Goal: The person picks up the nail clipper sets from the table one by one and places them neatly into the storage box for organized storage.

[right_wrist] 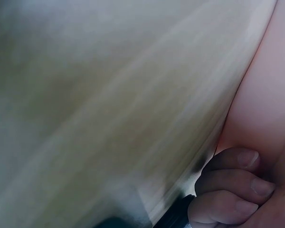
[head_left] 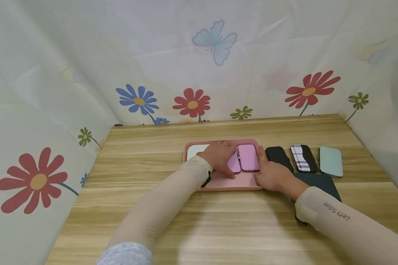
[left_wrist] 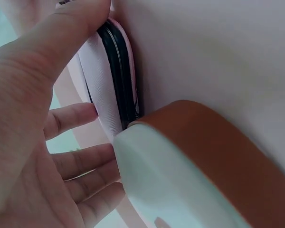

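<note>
A shallow pink tray lies on the wooden table. Two flat pink cases sit side by side in it; the right pink case shows whole, the left pink case is partly under my left hand. With thumb and fingertips at its edges, that hand grips the left pink case, whose dark metal rim shows in the left wrist view. A white case with a brown side band lies beside it, beneath my fingers. My right hand holds the tray's right side, index finger straight along the rim, other fingers curled.
Right of the tray lie a black case, a black case with a plaid panel and a mint green case. A dark green flat piece lies nearer, partly under the right forearm. A flower-printed curtain surrounds the table.
</note>
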Demonstrator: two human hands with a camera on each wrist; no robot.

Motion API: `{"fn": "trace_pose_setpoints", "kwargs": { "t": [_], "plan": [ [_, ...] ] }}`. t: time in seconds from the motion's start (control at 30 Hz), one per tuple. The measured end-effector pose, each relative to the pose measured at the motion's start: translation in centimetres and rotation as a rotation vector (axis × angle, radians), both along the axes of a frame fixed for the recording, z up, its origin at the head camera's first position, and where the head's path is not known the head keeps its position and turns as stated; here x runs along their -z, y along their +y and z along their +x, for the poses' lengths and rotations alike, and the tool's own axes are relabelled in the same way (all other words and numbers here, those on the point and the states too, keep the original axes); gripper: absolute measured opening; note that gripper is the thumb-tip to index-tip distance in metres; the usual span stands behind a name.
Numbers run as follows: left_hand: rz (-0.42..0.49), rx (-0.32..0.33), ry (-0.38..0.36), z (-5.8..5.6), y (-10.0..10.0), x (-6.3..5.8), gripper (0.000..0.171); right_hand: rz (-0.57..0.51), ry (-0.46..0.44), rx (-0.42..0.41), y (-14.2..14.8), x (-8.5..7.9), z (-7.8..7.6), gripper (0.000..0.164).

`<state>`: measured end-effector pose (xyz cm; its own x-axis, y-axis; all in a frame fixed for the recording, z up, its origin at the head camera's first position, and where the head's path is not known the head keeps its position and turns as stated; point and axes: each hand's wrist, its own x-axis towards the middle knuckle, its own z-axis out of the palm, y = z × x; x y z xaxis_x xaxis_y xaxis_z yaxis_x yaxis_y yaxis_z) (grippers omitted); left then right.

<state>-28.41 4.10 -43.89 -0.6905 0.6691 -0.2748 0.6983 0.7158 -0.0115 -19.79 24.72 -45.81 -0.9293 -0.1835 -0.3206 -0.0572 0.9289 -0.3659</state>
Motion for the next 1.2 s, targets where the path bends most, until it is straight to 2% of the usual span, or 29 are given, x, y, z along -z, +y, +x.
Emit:
{"fn": "trace_pose_setpoints", "kwargs": {
  "t": [0.43,0.73,0.87,0.97,1.1,1.2],
  "plan": [
    [-0.015,-0.009,0.042,0.6,-0.2,-0.2,0.093,0.001,-0.003,-0.006,-0.1,0.1,0.1,0.094],
    [0.019,-0.01,0.025,0.2,-0.7,0.4,0.095,0.004,-0.004,0.0,-0.2,0.2,0.0,0.095],
    [0.048,-0.005,0.027,0.1,-1.0,0.3,0.091,0.0,-0.004,0.003,-0.2,0.2,0.0,0.095],
    [0.074,-0.023,0.014,0.3,-1.2,-0.4,0.085,0.005,-0.007,0.011,-0.2,0.2,0.0,0.095],
    [0.105,-0.094,-0.006,0.9,-1.9,-2.4,0.078,0.009,-0.006,0.014,-0.1,0.0,0.1,0.094],
    [0.125,-0.124,-0.008,1.2,-2.6,-3.6,0.075,0.01,-0.009,0.012,-0.1,0.0,0.1,0.094]
  ]
}}
